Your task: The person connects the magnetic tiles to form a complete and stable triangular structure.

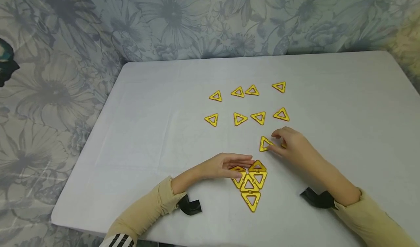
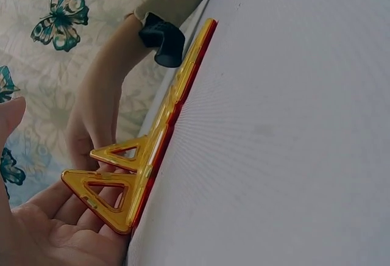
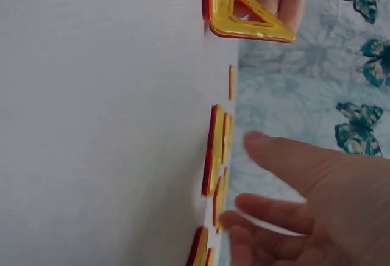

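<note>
On the table I see joined triangles toward the near edge, the left hand outstretched behind two, the right hand, unclosed and empty, apparently at fetching a loose triangle farther in; a pinch seems called for.

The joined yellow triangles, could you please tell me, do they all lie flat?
No, the left wrist view shows two triangles tilted up beside the left hand.

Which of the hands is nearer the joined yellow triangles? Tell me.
Left. The left hand is at the joined yellow triangles, beside two raised ones; the right hand is beyond them to the right, by a loose triangle.
</note>
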Tool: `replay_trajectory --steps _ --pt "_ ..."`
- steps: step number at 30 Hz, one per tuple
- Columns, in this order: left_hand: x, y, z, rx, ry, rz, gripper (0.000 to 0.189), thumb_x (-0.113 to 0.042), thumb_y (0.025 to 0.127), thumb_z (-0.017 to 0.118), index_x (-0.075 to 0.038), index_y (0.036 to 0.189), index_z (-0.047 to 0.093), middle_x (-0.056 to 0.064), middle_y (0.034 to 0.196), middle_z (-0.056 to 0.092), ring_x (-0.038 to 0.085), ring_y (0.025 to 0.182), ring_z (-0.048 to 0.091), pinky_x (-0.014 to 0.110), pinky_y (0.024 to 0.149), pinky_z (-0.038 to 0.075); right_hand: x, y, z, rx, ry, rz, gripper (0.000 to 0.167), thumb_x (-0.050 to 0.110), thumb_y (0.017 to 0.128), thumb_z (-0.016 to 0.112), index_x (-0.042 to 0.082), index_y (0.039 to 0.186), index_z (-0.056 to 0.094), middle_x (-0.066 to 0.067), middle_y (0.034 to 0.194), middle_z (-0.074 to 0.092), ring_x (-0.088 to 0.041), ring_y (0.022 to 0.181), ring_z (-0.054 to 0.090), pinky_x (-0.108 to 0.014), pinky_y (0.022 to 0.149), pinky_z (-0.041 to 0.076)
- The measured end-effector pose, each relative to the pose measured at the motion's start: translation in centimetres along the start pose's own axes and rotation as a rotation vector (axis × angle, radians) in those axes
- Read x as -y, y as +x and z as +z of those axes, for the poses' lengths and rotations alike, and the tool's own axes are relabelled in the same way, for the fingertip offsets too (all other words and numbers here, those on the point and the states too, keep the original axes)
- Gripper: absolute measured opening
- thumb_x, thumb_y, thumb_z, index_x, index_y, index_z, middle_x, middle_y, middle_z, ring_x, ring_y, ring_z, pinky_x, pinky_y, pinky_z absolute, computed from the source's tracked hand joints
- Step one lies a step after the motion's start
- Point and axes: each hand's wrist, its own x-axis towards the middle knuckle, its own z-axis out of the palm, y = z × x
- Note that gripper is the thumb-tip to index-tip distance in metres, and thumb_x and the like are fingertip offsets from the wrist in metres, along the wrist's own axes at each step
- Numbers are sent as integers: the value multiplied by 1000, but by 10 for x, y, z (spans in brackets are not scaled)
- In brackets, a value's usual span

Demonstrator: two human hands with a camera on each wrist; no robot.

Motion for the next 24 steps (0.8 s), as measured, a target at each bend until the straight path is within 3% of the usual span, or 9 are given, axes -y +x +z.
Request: replay_trajectory --steps 4,8,15,24 --pt "-1 0 0 -3 -22 -11 53 15 84 47 15 133 26 27 132 35 21 120 39 35 99 28 2 7 1 110 40 120 37 17 72 76 -6 95 58 -8 81 55 -18 65 44 -32 57 38" --pt "-3 0 1 -1 -12 -14 56 17 82 49 15 133 25 28 132 35 24 120 39 34 99 28 1 10 2 138 87 169 36 13 70 77 -6 96 59 -5 77 53 -18 65 43 -31 56 37" --pt "-1 -1 1 2 -21 -23 58 17 81 51 16 133 25 28 132 35 23 121 39 35 99 29 -1 9 3 175 141 164 33 12 71 76 -6 94 61 -4 74 51 -19 67 43 -29 55 36" --pt "5 0 -2 34 7 1 61 17 81 52 13 134 24 26 133 34 16 120 39 36 99 28 -2 8 5 131 150 77 19 3 74 71 -3 91 65 0 72 56 -15 65 47 -26 54 40"
